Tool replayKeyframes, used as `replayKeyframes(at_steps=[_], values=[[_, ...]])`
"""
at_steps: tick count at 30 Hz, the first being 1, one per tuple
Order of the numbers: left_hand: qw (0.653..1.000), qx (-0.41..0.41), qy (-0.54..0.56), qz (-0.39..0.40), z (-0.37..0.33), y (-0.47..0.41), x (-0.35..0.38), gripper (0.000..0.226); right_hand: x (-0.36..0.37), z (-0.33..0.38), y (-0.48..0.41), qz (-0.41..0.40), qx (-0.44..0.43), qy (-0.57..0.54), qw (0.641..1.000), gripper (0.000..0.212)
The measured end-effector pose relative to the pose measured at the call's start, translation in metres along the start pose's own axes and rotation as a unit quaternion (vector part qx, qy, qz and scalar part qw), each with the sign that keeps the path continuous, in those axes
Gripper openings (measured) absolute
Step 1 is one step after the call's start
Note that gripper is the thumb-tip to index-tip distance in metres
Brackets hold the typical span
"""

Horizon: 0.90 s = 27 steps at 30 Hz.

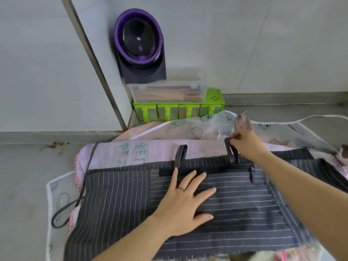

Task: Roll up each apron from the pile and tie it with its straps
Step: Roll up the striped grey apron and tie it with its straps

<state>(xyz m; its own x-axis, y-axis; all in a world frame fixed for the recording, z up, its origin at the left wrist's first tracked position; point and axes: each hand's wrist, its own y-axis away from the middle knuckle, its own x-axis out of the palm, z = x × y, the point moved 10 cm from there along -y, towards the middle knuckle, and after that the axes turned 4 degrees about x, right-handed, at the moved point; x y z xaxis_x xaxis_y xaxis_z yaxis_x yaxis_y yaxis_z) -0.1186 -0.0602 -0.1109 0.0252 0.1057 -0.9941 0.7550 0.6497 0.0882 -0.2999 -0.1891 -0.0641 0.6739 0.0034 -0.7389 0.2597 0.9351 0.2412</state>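
Pinstriped apron (235, 213), dark, top item of the pile: lies spread flat on the grey counter (22, 185), near hem ragged at the bottom of the view, not yet rolled.

Left hand (186, 200): laid palm-down on the middle of the striped cloth, fingers straight and spread, gripping nothing. Judged to be pinning the apron while the other hand works.

Long tie strap (62, 210): trails off the left side in a loose loop over the layers below. Risk: if left out there it gets rolled inside the bundle, or ends up too short to tie.

Zip pocket (252, 172): near the far edge. Risk: a hard lump that makes the roll uneven.

Left strap loop (180, 153): stands free at the far edge, untouched.

Right strap loop (230, 146): pinched by the right hand (244, 142), fingers curled around it. Risk: a pull without firm pressure from the flat hand drags the whole apron askew.

Pink apron (131, 149) and printed clear apron (197, 129): directly beneath, edges showing beyond. Risk: they slide or get caught up with the top one.

Green drawer rack (178, 110), clear box (167, 93), purple-ringed device (139, 38): against the wall, just beyond the pile; a swung strap could strike them.
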Motion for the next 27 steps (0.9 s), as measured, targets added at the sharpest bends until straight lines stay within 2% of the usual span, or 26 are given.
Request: replayKeyframes(at_steps=[2,3,6,8,10,11,14,16,18,20,22,24,27], values=[[0.999,0.003,-0.035,0.015,0.001,0.000,0.015,0.063,-0.003,-0.006,-0.011,-0.046,0.042,-0.047,0.997,0.013],[0.999,0.001,-0.035,0.012,0.001,0.000,0.019,0.063,0.003,-0.013,-0.015,-0.039,0.070,-0.050,0.996,0.017],[1.000,0.001,-0.009,0.009,0.000,0.000,0.020,0.065,0.032,-0.035,-0.020,0.049,0.142,-0.073,0.986,0.025],[0.999,-0.027,0.010,-0.023,0.007,-0.001,0.009,0.064,0.035,-0.035,-0.022,0.067,0.150,-0.130,0.978,0.026],[0.988,-0.107,0.063,-0.093,0.032,-0.001,-0.016,0.062,0.027,-0.026,-0.024,0.058,0.121,-0.150,0.980,0.029],[0.974,-0.167,0.101,-0.115,0.052,-0.001,-0.024,0.061,0.021,-0.019,-0.022,0.044,0.091,-0.108,0.989,0.030],[0.922,-0.327,0.181,-0.098,0.111,-0.004,-0.024,0.066,0.013,0.000,-0.005,0.000,-0.001,-0.007,1.000,0.028],[0.913,-0.351,0.200,-0.058,0.129,-0.015,-0.019,0.056,0.020,0.002,0.011,-0.004,-0.019,0.016,1.000,0.024],[0.909,-0.339,0.234,-0.062,0.134,-0.026,-0.019,0.032,0.033,-0.004,0.021,0.017,-0.010,0.088,0.996,0.036],[0.883,-0.354,0.283,-0.124,0.144,-0.029,-0.028,0.028,0.041,-0.014,0.025,0.032,0.006,0.152,0.988,0.058],[0.846,-0.387,0.312,-0.192,0.156,-0.022,-0.038,0.032,0.043,-0.023,0.025,0.027,0.027,0.136,0.990,0.070],[0.834,-0.390,0.340,-0.193,0.158,-0.021,-0.030,0.032,0.045,-0.026,0.024,0.019,0.038,0.117,0.992,0.065],[0.829,-0.388,0.362,-0.175,0.154,-0.022,-0.017,0.028,0.041,-0.023,0.020,0.000,0.031,0.092,0.995,0.031]])
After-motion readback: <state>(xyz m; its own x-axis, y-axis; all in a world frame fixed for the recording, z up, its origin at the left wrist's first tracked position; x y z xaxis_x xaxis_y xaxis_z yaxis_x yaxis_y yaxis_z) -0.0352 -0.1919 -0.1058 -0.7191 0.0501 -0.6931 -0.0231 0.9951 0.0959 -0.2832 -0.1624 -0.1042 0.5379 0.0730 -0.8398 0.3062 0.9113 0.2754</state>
